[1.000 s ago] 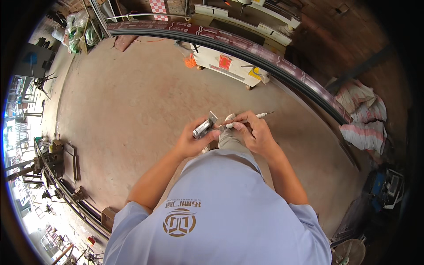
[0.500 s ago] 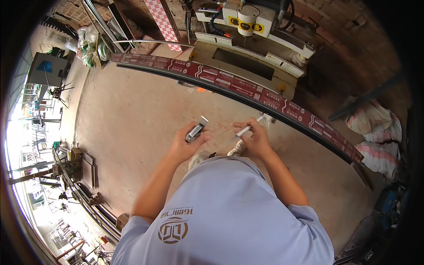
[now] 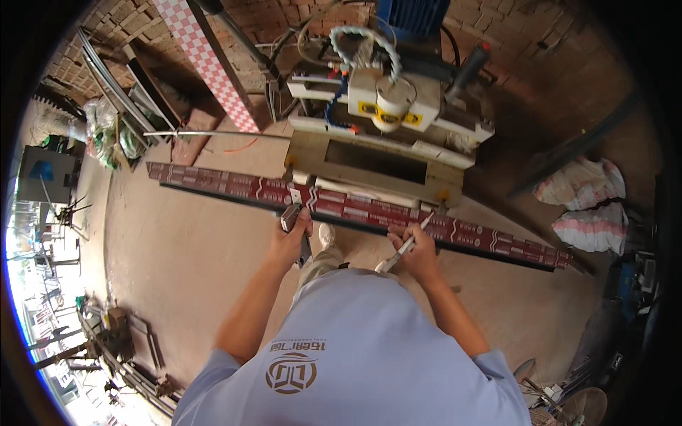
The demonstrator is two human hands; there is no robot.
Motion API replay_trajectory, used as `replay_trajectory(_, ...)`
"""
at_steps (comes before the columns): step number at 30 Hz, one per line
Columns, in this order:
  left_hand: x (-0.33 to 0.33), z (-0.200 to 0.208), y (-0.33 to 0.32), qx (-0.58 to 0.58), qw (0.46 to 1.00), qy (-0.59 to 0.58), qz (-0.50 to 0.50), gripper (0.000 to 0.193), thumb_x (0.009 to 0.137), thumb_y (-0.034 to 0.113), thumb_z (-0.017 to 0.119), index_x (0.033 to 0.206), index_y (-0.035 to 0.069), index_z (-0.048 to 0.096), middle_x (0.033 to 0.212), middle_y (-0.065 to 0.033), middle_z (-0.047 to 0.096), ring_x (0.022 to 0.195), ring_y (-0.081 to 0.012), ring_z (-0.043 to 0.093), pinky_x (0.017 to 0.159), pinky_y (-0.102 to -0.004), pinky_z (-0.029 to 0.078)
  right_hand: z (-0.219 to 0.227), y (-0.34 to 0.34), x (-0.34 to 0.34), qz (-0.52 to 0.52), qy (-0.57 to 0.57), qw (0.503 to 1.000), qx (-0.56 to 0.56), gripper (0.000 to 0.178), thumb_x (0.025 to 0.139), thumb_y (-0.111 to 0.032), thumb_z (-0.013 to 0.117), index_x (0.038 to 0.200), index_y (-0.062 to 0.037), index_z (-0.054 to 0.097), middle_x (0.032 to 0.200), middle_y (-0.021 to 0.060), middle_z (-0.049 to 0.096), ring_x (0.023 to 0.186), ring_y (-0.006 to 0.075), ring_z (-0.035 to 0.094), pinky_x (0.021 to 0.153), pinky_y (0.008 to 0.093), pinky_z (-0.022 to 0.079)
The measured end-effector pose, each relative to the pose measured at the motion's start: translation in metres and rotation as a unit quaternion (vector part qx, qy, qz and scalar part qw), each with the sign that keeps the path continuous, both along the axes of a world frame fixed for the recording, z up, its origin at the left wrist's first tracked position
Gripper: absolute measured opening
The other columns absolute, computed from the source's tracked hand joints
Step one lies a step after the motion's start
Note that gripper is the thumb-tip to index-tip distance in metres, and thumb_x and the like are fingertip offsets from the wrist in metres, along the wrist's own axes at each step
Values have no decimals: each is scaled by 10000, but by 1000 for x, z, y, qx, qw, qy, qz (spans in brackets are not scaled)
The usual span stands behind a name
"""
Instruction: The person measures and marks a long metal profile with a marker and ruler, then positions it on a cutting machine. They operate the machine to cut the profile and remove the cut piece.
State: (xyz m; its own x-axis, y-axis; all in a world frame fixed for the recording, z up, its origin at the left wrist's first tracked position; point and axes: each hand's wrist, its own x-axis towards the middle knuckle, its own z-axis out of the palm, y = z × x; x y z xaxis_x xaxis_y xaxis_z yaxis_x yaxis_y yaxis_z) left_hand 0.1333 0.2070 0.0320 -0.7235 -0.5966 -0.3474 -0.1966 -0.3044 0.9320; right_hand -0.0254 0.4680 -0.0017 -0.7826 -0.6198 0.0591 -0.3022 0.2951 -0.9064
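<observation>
My left hand (image 3: 289, 240) is closed around a silver and black tape measure (image 3: 290, 217). A short pale piece of its blade reaches over the long bar wrapped in dark red printed film (image 3: 359, 206). In my right hand (image 3: 416, 250) is a slim white pen (image 3: 405, 246), slanted with its upper end over the bar's near side. The bar crosses in front of me from left to right, with a black strip (image 3: 490, 254) along its near edge. Whether either hand presses on the bar, I cannot tell.
Behind the bar stands a machine with a white head (image 3: 383, 99), a blue motor (image 3: 413, 15) and a flat metal bed (image 3: 305, 153). A pink checkered post (image 3: 206, 60) leans at the back left. White sacks (image 3: 590, 228) lie at the right; metal frames (image 3: 135, 362) stand lower left.
I have come closer to the bar and the machine. Both hands, still holding the tape measure and the pen, are now at the bar's near edge, and a bit of blade reaches over it.
</observation>
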Motion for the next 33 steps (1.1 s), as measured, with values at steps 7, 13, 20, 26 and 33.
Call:
replay_trajectory(7, -83, -2, -108, -215, 964, -91, -129, 333, 993, 370, 686, 1020, 41, 638, 820, -65, 671, 752, -212, 638, 690, -355, 497, 14, -31, 10, -56, 89, 994, 31, 317, 906, -75, 782, 844, -39, 473, 1026, 191, 768, 952, 251, 764, 749, 333, 576)
replay_trajectory(13, -146, -68, -167, -468, 781, -223, -348, 397, 886, 294, 705, 1184, 71, 567, 1033, -210, 715, 1030, -403, 677, 912, -496, 522, 17, -14, 17, -204, -7, 977, 66, 308, 941, -70, 743, 847, -32, 453, 1024, 200, 766, 952, 218, 749, 756, 325, 562)
replay_trajectory(20, -200, -173, -191, -587, 620, -263, -450, 556, 783, 124, 714, 1290, 71, 493, 1231, -175, 582, 1258, -371, 535, 1068, -512, 406, 19, -11, 25, -264, 2, 960, 91, 300, 945, -38, 728, 842, -29, 446, 1020, 212, 758, 970, 216, 735, 786, 321, 552)
replay_trajectory(26, -218, -207, -192, -649, 580, -254, -421, 537, 806, 114, 734, 1301, 104, 529, 1288, -150, 547, 1261, -323, 537, 1079, -444, 431, 27, -3, 37, -306, 21, 943, 128, 300, 941, -55, 732, 821, -34, 458, 1016, 217, 762, 926, 236, 741, 779, 338, 552)
replay_trajectory(33, -188, -162, -184, -620, 687, -129, -357, 830, 765, 30, 762, 1514, 112, 414, 1447, -175, 485, 1367, -385, 440, 1177, -468, 351, 15, 15, 33, -318, 19, 936, 151, 304, 942, -71, 734, 827, -43, 453, 1048, 212, 766, 870, 205, 726, 744, 320, 540)
